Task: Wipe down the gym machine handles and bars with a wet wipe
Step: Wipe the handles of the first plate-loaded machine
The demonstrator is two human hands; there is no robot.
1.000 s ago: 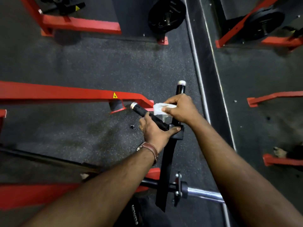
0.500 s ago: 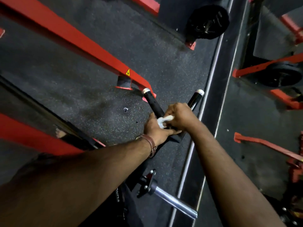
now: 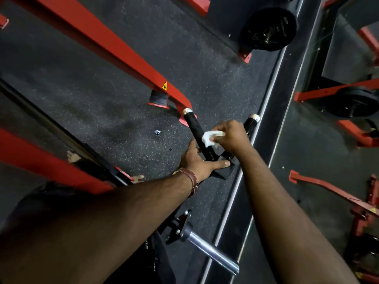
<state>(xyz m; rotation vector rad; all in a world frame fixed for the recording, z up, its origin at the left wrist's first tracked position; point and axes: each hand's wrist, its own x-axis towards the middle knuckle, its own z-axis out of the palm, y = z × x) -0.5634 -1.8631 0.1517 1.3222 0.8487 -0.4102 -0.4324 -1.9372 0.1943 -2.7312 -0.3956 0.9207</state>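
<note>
A black V-shaped machine handle rises toward me, with a left grip (image 3: 194,127) and a right grip (image 3: 251,121), each capped in silver. My right hand (image 3: 230,136) pinches a crumpled white wet wipe (image 3: 209,138) against the left grip's lower part. My left hand (image 3: 200,160) holds the black bracket (image 3: 222,173) where the two grips join, thumb stretched across it. A brown strap sits on my left wrist.
Red machine frame beams (image 3: 114,50) cross the dark rubber floor at left. A chrome plate sleeve (image 3: 211,251) sticks out below my arms. A black weight plate (image 3: 268,29) hangs at the top. A mirror wall (image 3: 338,140) runs along the right.
My right hand has slid the wipe up the left grip, away from my left hand. My left thumb now lies flat across the bracket. The view has tilted further.
</note>
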